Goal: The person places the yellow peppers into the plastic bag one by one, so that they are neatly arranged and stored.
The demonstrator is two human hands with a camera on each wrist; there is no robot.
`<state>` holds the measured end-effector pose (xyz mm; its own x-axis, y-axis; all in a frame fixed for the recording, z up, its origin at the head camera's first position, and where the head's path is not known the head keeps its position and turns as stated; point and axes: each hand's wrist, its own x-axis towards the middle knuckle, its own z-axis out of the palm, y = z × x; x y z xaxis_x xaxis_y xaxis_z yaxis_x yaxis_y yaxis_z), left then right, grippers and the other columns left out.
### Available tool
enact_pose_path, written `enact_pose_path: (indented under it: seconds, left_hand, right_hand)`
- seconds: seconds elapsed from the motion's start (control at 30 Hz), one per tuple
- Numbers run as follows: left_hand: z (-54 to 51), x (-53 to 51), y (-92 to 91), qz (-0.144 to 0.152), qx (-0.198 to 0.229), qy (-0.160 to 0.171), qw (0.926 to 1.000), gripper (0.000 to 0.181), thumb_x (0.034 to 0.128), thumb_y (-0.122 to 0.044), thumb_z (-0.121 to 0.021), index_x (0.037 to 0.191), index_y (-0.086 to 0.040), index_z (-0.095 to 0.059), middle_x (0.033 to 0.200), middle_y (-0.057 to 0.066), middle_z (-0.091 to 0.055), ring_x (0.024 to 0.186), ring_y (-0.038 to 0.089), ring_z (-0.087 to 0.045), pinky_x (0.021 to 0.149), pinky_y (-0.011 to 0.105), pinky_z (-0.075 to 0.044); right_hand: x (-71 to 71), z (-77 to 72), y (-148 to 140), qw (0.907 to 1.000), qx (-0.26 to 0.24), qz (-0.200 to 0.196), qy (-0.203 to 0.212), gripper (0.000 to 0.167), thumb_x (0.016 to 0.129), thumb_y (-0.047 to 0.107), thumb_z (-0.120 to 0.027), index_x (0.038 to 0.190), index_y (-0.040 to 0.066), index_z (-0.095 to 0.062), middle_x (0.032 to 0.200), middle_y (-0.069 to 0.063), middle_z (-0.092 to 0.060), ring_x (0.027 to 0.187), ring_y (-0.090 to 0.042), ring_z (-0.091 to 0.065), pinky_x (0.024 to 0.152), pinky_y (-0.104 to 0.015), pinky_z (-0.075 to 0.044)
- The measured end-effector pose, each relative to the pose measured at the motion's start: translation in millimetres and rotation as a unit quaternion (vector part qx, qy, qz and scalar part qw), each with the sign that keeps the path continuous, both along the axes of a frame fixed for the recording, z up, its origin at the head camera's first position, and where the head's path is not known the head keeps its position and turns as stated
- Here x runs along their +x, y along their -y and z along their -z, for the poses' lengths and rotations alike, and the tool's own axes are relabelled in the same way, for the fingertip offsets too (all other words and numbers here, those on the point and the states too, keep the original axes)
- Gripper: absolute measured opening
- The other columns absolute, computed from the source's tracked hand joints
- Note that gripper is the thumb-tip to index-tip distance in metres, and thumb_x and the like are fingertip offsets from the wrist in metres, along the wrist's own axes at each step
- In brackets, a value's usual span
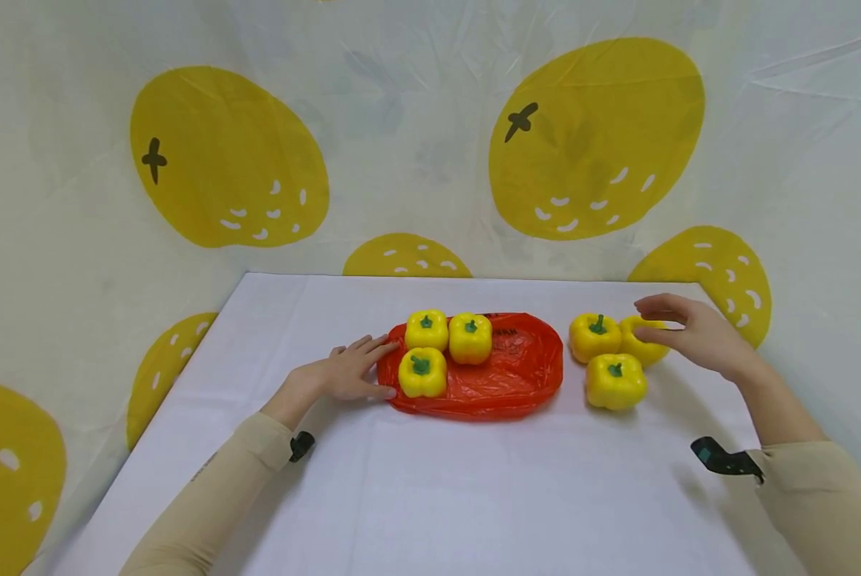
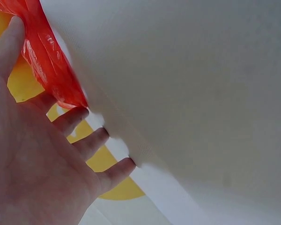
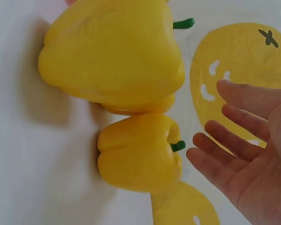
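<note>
A red plastic bag (image 1: pixel 520 376) lies flat on the white table, with three yellow bell peppers (image 1: pixel 422 376) standing on its left part. My left hand (image 1: pixel 351 370) rests at the bag's left edge, fingers spread and fairly straight; in the left wrist view its thumb and a finger touch the red plastic (image 2: pixel 49 65). To the right of the bag stand three more yellow bell peppers (image 1: pixel 615 384) with green stems, close together. Over the rearmost right one (image 1: pixel 641 346) hovers my right hand (image 1: pixel 700 332), partly covering it. The right wrist view shows a gap between its relaxed fingers and the pepper (image 3: pixel 136 154).
The white table (image 1: pixel 430 496) ends at a back edge against a hanging cloth (image 1: pixel 416 160) printed with large yellow fruit. Dark wrist-worn cameras (image 1: pixel 722 458) sit at both sleeve cuffs. Dark printing shows on the bag's back right.
</note>
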<state>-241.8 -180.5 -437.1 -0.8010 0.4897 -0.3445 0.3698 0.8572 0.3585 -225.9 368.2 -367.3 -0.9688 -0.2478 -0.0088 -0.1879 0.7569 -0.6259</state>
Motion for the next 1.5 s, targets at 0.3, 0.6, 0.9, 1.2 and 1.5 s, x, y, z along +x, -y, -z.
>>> enact_pose_path:
  seconds: [0.3, 0.6, 0.9, 1.2, 1.5]
  left_hand:
    - [1.5, 0.1, 0.2, -0.001, 0.001, 0.0, 1.0, 0.095, 0.09, -0.062, -0.067, 0.165, -0.024, -0.023, 0.171, 0.008, -0.015, 0.155, 0.038, -0.009, 0.116, 0.072, -0.012]
    - [0.9, -0.4, 0.0, -0.001, 0.0, -0.003, 1.0, 0.096, 0.0897, -0.063, -0.067, 0.165, -0.024, -0.023, 0.171, 0.008, -0.015, 0.155, 0.038, -0.009, 0.117, 0.071, -0.012]
    - [0.5, -1.4, 0.4, 0.001, -0.001, 0.001, 1.0, 0.096, 0.0894, -0.064, -0.066, 0.165, -0.024, -0.022, 0.171, 0.007, -0.014, 0.155, 0.038, -0.009, 0.116, 0.072, -0.012]
    - [0.2, -1.0, 0.6, 0.003, 0.002, 0.004, 1.0, 0.096, 0.0896, -0.064, -0.066, 0.165, -0.024, -0.022, 0.171, 0.007, -0.014, 0.155, 0.038, -0.008, 0.117, 0.071, -0.011]
    - [2.1, -2.1, 0.3, -0.001, 0.0, 0.001, 1.0, 0.096, 0.0895, -0.064, -0.066, 0.165, -0.025, -0.023, 0.171, 0.007, -0.014, 0.155, 0.038, -0.009, 0.117, 0.071, -0.012]
  right_hand:
    - [-3.5, 7.0, -10, 0.9995, -0.004, 0.01, 0.029, 0.069, 0.099, 0.029, -0.071, 0.151, -0.003, -0.039, 0.153, -0.032, -0.037, 0.139, -0.055, -0.032, 0.104, -0.073, -0.035]
    - [-9.3, 16.4, -17, 0.9982, 0.012, -0.006, 0.058, 0.075, 0.096, 0.024, -0.074, 0.154, -0.003, -0.034, 0.155, -0.033, -0.032, 0.139, -0.057, -0.028, 0.104, -0.077, -0.03]
    - [-11.5, 22.3, -19, 0.9961, 0.017, -0.021, 0.084, 0.076, 0.096, 0.023, -0.073, 0.155, -0.002, -0.032, 0.155, -0.034, -0.031, 0.137, -0.059, -0.027, 0.102, -0.08, -0.028]
    - [-15.0, 26.2, -22, 0.9946, 0.018, -0.025, 0.1, 0.079, 0.094, 0.02, -0.075, 0.156, -0.002, -0.03, 0.155, -0.037, -0.027, 0.134, -0.061, -0.029, 0.102, -0.078, -0.031]
    - [-15.7, 31.4, -27, 0.9955, 0.02, -0.029, 0.088, 0.079, 0.094, 0.018, -0.075, 0.156, -0.002, -0.031, 0.155, -0.036, -0.029, 0.132, -0.061, -0.033, 0.101, -0.076, -0.035]
